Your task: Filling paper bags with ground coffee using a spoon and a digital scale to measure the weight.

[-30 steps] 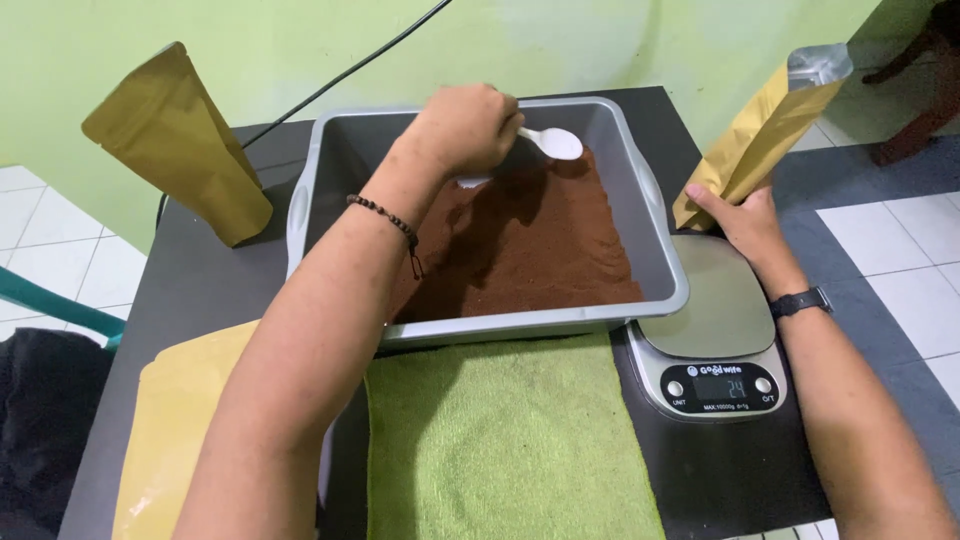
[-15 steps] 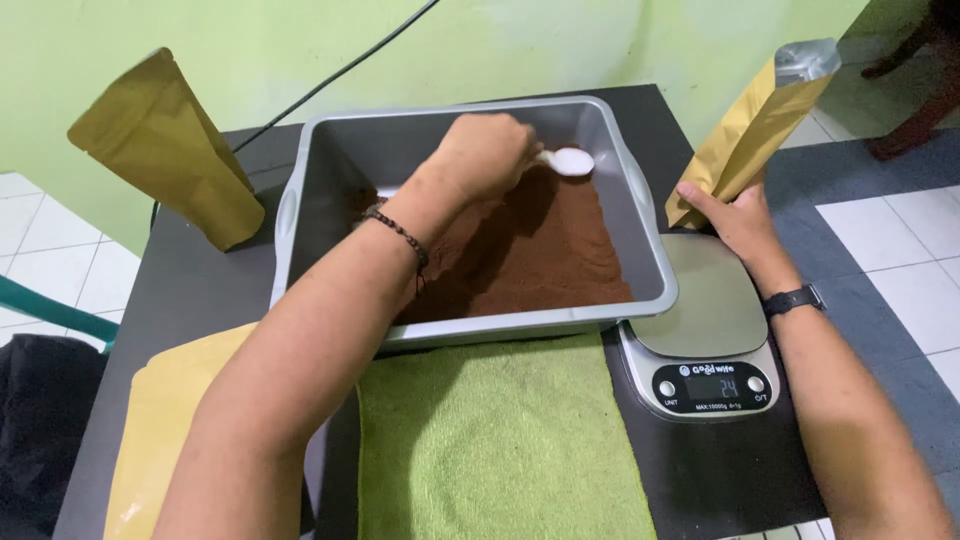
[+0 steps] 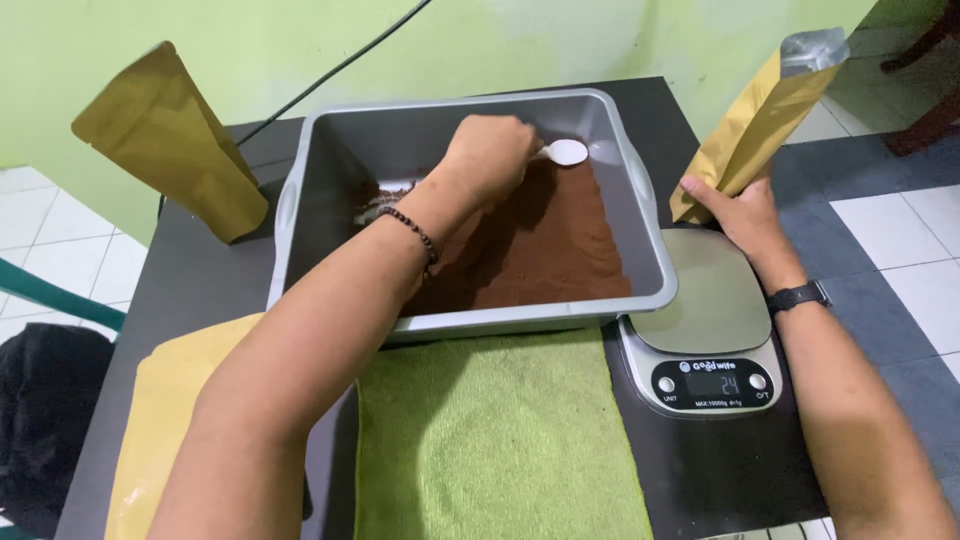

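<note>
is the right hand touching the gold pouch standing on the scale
Touching. The head view shows the right hand with its fingers wrapped against the lower side of the tall gold foil pouch, steadying it upright on the silver digital kitchen scale.

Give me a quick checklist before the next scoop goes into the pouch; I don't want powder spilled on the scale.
1. White spoon gripped in left hand: ok.
2. Spoon loaded with brown powder: not ok, bowl looks empty.
3. Gold pouch held by right hand: ok.
4. Pouch standing upright on kitchen scale: not ok, it leans, its base at the platform's far edge.
5. Pouch mouth open: cannot tell.
6. Scale display lit: ok.
7. Grey tub clear of the scale platform: cannot tell.
</note>
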